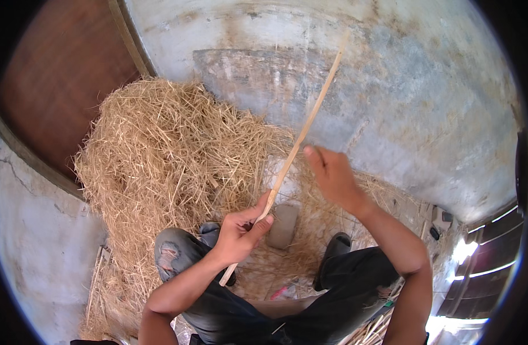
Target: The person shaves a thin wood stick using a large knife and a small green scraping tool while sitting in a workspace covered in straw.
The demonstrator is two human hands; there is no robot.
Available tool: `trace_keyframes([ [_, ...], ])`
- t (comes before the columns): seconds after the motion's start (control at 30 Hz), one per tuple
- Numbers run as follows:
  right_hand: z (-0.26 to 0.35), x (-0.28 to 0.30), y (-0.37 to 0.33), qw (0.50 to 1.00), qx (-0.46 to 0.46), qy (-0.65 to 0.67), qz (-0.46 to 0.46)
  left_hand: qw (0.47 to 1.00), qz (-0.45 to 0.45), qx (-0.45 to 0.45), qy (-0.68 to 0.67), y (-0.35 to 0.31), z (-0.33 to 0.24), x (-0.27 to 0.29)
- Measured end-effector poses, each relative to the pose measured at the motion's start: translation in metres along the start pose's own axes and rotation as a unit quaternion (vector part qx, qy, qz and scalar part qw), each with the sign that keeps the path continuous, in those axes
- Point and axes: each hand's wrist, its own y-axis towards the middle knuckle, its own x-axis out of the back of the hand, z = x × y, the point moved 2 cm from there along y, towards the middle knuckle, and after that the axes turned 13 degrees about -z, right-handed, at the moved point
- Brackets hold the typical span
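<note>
A long, narrow, pale strip of wood or bamboo (311, 115) slants up and to the right in front of me. My left hand (239, 237) is closed around its lower part, the thumb lying along it, and a short end sticks out below the palm. Just right of the strip's middle is my right hand (336, 181), its fingers curled and slightly smeared by motion. Whether it touches the strip I cannot tell, and anything inside those fingers is too small or hidden to name.
A large heap of straw-like shavings (166, 138) rises at the left against the stained wall (413, 103) and a brown panel (63, 80). Between my feet lies a grey block (283, 226). Several thin sticks (370, 330) lie beside my right thigh.
</note>
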Motion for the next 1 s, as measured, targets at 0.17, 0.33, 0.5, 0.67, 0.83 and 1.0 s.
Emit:
trace_keyframes([
  [0.17,0.017,-0.014,-0.013,0.998,0.052,0.014,0.031,1.0,-0.005,-0.008,0.014,0.001,-0.003,0.005],
  [0.33,0.004,-0.011,-0.017,0.998,0.023,0.049,0.036,1.0,0.012,-0.002,-0.004,-0.002,-0.003,0.001],
  [0.5,0.028,-0.023,-0.041,0.987,0.062,0.083,0.122,1.0,-0.001,-0.016,-0.019,-0.002,-0.007,0.002],
  [0.67,0.02,-0.006,-0.035,0.996,0.002,0.035,0.085,1.0,0.008,-0.013,-0.014,-0.004,-0.01,-0.003],
  [0.83,0.02,-0.004,-0.032,0.998,0.054,0.022,0.034,1.0,0.012,-0.019,-0.013,-0.006,-0.008,-0.002],
  [1.0,-0.005,0.019,-0.004,0.998,-0.021,-0.043,-0.044,0.999,0.017,-0.05,0.009,-0.009,0.003,-0.005],
])
